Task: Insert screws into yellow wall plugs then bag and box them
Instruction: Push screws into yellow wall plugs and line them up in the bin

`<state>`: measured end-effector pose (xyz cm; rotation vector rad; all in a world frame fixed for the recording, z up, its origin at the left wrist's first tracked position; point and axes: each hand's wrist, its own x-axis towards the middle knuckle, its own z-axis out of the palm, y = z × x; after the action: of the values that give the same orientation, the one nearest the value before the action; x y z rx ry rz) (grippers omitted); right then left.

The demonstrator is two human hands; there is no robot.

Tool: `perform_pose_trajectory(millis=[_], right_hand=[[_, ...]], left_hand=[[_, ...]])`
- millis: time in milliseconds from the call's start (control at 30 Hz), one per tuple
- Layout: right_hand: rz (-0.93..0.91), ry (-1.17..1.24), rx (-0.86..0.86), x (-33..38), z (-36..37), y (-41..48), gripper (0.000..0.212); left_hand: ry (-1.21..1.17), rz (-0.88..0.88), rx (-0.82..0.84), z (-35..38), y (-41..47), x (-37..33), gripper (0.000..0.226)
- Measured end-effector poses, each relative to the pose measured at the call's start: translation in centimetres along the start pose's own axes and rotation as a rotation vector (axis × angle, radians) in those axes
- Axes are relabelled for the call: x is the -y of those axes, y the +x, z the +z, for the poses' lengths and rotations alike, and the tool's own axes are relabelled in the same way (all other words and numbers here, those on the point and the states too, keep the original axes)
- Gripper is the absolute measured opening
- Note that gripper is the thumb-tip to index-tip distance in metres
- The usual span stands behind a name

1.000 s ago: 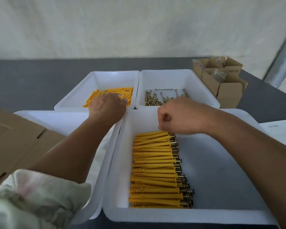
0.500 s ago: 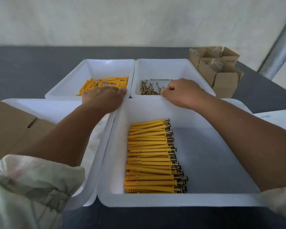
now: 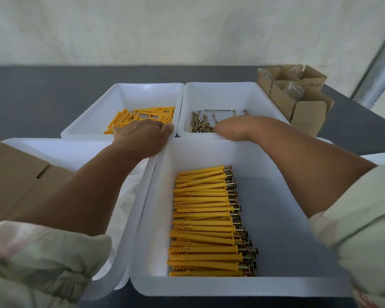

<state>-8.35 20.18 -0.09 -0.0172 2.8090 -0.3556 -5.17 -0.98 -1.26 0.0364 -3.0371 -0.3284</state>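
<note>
Yellow wall plugs beneath the curled left hand, screws beneath the right hand (neither grip visible). Best to take one each.

My left sleeve, at the lower left of the frame, is pale green cloth with faint pink blotches and a crumpled, gathered cuff. My right sleeve, at the right edge, matches it; my left hand and right hand are bare.
</note>
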Motion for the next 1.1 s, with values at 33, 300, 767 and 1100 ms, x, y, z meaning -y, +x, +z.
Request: perform_pose_trajectory(millis=[33,300,767,1100], right_hand=[[-0.002,0.024,-0.024,0.0,0.0,0.2,0.045],[-0.062,-0.037,-0.004,-0.4,0.2,1.0,0.046],[-0.082,-0.083,-0.042,-0.7,0.3,0.8,0.04],[-0.059,-0.062,-0.072,-1.0,0.4,0.8,0.044]], left_hand=[[-0.006,0.007,-0.006,0.0,0.0,0.0,0.049],[-0.058,0.001,-0.087,0.0,-0.1,-0.4,0.046],[-0.3,-0.062,-0.345,-0.7,-0.8,-0.7,0.027],[-0.589,0.022,-0.61,-2.8,-1.6,-1.7,0.018]])
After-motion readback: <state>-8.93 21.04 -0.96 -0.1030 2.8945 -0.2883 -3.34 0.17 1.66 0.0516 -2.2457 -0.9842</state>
